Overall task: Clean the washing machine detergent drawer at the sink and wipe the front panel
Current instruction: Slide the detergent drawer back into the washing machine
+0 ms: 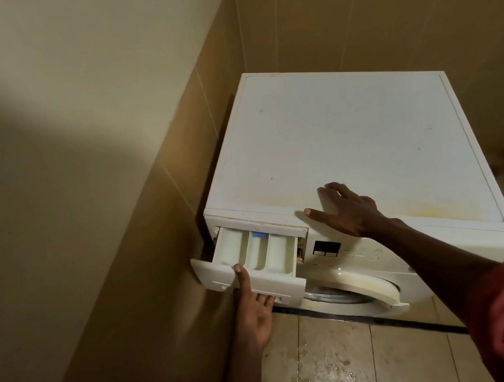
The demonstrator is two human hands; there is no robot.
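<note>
Gripping the detergent drawer (271, 282) by its front, the left hand (253, 313) has thumb on top, fingers beneath. The drawer juts out at the front left corner of the washing machine (334, 130). Beyond, the right hand (347, 212) rests flat, grip open, on the top's front edge.

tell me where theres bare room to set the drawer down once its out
The washer top is bare from the right hand back to the tiled wall. Crowded: the front left corner, where the left hand grips the open drawer.
</note>
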